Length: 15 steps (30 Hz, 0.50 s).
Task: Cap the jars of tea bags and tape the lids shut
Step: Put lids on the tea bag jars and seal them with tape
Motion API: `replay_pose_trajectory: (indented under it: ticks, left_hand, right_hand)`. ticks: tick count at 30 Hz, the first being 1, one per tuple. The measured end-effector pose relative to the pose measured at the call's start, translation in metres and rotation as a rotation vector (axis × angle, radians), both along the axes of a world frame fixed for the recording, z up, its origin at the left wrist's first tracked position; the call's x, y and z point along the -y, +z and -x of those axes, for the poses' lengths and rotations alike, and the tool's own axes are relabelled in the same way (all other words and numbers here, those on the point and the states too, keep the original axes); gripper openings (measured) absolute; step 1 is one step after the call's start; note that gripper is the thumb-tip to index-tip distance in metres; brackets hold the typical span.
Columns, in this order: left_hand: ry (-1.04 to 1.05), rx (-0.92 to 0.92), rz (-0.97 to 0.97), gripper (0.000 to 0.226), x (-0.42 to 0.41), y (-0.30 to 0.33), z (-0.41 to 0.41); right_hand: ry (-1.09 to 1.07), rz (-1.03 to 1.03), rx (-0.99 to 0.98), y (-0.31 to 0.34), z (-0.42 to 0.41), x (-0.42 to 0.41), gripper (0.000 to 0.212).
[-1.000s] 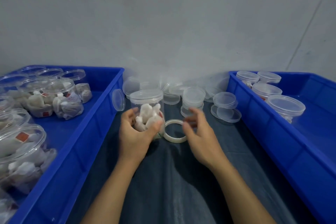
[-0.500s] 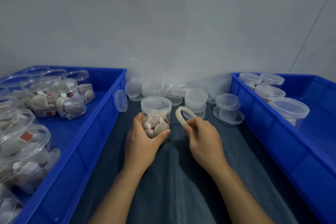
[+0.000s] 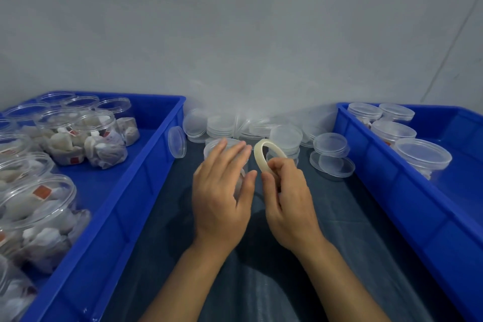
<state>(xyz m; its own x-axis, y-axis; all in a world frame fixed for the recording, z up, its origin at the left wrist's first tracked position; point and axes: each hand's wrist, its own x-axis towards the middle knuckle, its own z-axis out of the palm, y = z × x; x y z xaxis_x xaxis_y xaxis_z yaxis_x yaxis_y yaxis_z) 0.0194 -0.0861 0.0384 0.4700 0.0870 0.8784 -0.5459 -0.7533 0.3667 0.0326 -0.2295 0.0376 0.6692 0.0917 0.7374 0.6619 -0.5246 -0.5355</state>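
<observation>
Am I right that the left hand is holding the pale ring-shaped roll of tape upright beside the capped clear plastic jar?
Not quite: the head view shows the right hand pinching the pale ring-shaped roll of tape upright. The left hand is at the capped clear plastic jar, fingers straight.

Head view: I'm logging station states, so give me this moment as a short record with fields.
left hand: open, fingers straight, in front of the capped jar
right hand: pinches the tape roll, held on edge
left bin: uncapped jars of tea bags
right bin: capped jars
loose lids: piled by the wall between the bins
tape on jar: cannot tell
</observation>
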Motion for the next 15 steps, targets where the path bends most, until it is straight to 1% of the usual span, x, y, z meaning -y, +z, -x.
replay_pose_trajectory:
  ticks: [5, 12, 15]
  left_hand:
    - [-0.015, -0.036, -0.038, 0.037, -0.0009, -0.0021, -0.0004]
    - [0.022, 0.006, -0.017, 0.03, 0.0038, -0.0071, 0.0021]
    - [-0.002, 0.003, 0.05, 0.022, 0.0009, -0.0048, 0.002]
  right_hand:
    - [-0.013, 0.086, 0.056, 0.0003, 0.0031, -0.0009, 0.014]
    - [-0.058, 0.099, 0.144, 0.0003, 0.0048, -0.0039, 0.021]
    - [-0.038, 0.138, 0.141, 0.001, 0.0048, -0.0019, 0.012]
